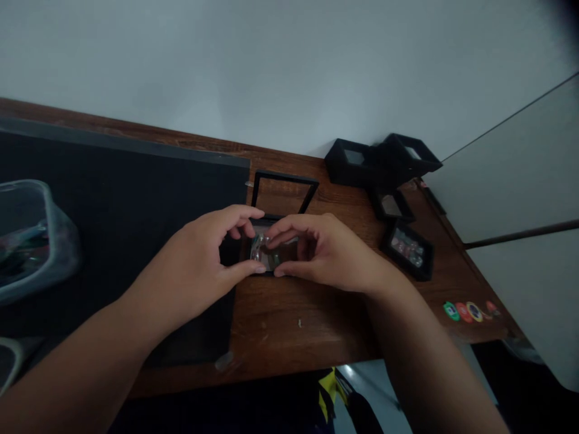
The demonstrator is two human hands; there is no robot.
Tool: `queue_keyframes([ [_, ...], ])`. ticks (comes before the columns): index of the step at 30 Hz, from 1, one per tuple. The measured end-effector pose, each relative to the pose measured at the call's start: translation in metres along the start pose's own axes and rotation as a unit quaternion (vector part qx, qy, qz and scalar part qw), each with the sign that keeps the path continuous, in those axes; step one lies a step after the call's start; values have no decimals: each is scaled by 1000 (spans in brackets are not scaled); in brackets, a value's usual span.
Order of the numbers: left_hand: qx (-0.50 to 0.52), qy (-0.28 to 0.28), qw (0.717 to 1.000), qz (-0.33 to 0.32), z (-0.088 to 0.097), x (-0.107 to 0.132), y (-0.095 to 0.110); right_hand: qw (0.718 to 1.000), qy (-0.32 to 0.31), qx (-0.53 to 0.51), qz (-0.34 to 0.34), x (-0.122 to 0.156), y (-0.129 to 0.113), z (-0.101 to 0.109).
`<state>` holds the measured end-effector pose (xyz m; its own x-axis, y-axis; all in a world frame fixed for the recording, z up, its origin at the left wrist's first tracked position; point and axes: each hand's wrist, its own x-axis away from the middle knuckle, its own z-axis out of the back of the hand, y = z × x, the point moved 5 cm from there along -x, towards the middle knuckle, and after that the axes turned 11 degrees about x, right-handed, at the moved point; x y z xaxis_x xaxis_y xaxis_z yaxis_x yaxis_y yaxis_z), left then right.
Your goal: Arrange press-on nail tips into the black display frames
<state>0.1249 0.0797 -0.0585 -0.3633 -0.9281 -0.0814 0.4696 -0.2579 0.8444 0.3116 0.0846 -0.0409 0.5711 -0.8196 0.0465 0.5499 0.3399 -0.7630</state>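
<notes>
Both my hands meet over a small black display box [266,256] lying open on the wooden table [289,325]. Its empty lid frame [283,191] stands up behind it. My left hand [203,262] curls round the box's left side, thumb at the front edge and fingers over the top. My right hand [323,253] grips the right side the same way. Between the fingertips lies a small shiny item under clear film; I cannot make out what it is.
A black mat [113,205] covers the table's left half, with a clear plastic bin [31,238] on it. Several more black frame boxes [380,163] lie at the back right, one [408,248] holding small items. Coloured round stickers [470,311] sit near the right edge.
</notes>
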Motion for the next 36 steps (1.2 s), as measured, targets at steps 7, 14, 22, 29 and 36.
queue_keyframes([
  [7, -52, -23, 997, 49, 1, -1, -3, 999, -16, 28, 8, -3, 1, -8],
  [14, -54, -33, 996, 67, 0, 0, -8, 999, 0, 33, 1, 1, -3, 1],
  [22, -48, -41, 996, 66, 0, 1, -9, 997, -3, 70, -11, 0, -3, -3],
  [29, -77, -36, 995, 43, -1, 1, -10, 995, 8, 99, -22, -3, 0, -5],
  [36, -86, -52, 994, 32, -2, 3, -7, 991, 23, 132, -13, -3, -3, -7],
])
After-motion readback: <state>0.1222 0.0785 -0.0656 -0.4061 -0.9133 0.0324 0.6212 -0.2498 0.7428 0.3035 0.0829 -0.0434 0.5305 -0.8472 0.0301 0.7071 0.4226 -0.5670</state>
